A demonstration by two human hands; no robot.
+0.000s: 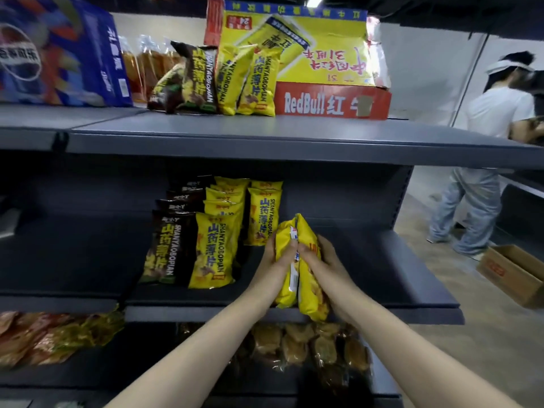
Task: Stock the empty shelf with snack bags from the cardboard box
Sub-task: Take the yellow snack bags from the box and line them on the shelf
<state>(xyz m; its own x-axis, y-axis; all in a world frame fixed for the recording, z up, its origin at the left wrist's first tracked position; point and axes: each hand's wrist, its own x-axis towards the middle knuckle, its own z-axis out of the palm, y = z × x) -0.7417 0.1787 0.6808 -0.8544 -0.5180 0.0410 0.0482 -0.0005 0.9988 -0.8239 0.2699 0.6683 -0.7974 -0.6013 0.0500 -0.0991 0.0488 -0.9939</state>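
The left hand and right hand grip what seem two upright yellow snack bags over the shelf's front edge.

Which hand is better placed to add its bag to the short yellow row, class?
Left, probably. The left hand holds its bag just before the short row; the right hand is farther right.

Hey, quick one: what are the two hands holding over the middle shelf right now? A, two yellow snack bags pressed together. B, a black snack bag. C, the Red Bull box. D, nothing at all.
A: the left hand and the right hand both grip yellow snack bags, two of them held side by side over the front of the middle shelf.
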